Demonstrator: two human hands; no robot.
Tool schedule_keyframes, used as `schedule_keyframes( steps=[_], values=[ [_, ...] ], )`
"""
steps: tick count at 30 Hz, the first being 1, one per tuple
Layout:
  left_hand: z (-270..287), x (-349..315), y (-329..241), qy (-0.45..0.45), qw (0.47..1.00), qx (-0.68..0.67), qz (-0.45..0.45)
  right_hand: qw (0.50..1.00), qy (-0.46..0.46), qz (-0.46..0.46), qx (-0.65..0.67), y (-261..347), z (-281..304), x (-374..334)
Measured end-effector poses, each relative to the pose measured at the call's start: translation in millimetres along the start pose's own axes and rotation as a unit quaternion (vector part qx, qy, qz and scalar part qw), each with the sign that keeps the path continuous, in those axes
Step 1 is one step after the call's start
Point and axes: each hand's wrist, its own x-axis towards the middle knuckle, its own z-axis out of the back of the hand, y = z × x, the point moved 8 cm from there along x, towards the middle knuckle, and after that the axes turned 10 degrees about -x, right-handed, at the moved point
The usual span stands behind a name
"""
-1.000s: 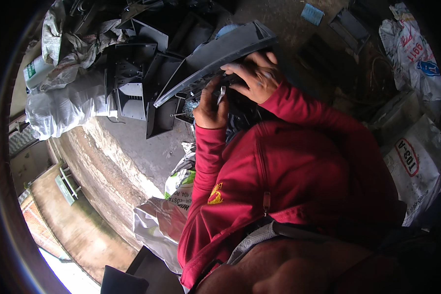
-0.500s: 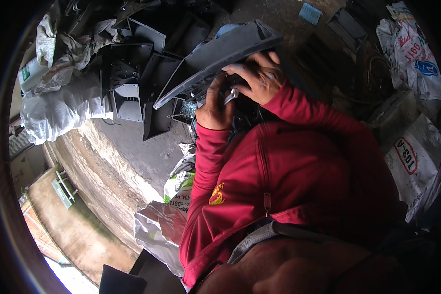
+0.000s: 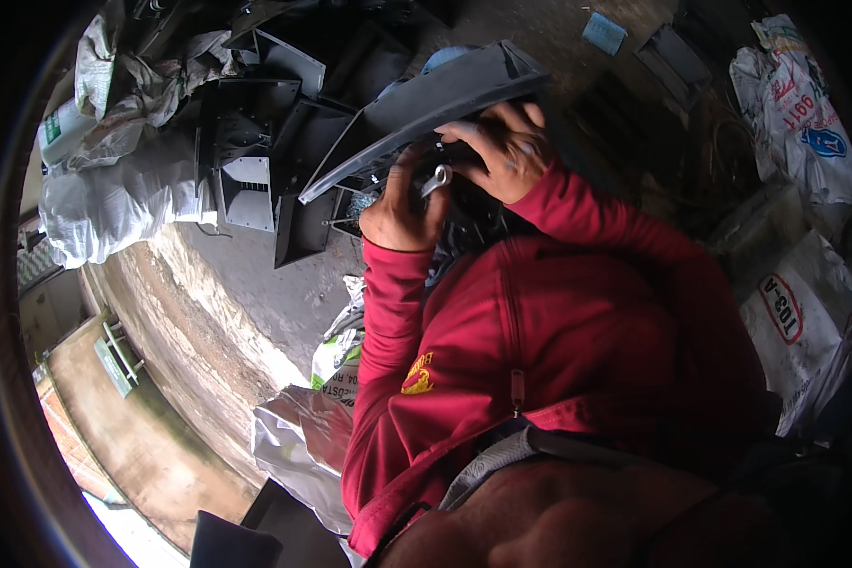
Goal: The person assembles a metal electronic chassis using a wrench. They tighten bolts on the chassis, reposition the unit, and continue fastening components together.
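Note:
A long dark metal housing (image 3: pixel 435 90) lies slantwise in front of me, its near edge facing my body. My left hand (image 3: pixel 398 216) is closed around a wrench (image 3: pixel 437 178), whose bright ring end sticks out past the thumb, just below that edge. My right hand (image 3: pixel 513 156) grips the housing's near edge farther right, with bent fingers; some fingertips are hidden behind the metal. Between the two hands, small bright spots show in the shadow under the edge, too small to name. Beside my left hand, a small container of shiny hardware (image 3: pixel 358 204) is partly covered.
Several dark metal boxes (image 3: pixel 303 142) are piled beyond and left of the housing. A wrapped white bundle (image 3: pixel 123 204) lies at far left. White printed sacks (image 3: pixel 790 114) stand on the right, a blue piece (image 3: pixel 604 33) lies on the far floor, and a plastic bag (image 3: pixel 298 435) sits by my left elbow.
My left hand has shifted slightly left and toward me with the wrench, whose ring end has turned. My right hand stays at the housing, which has hardly moved.

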Motion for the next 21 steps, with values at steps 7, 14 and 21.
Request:
schedule_keyframes(
  steps=[7,14,21],
  values=[
    [8,-2,-6,-0.043,0.997,-0.061,-0.002,1.0,0.002,-0.002,0.004,0,-1,-2],
    [8,2,-7,-0.054,0.996,-0.049,-0.059,1.0,0.009,-0.003,0.006,-2,-1,-1],
    [2,2,-1,-0.01,0.999,-0.024,-0.021,1.0,0.007,0.0,0.007,-1,-1,-2]
  ],
)
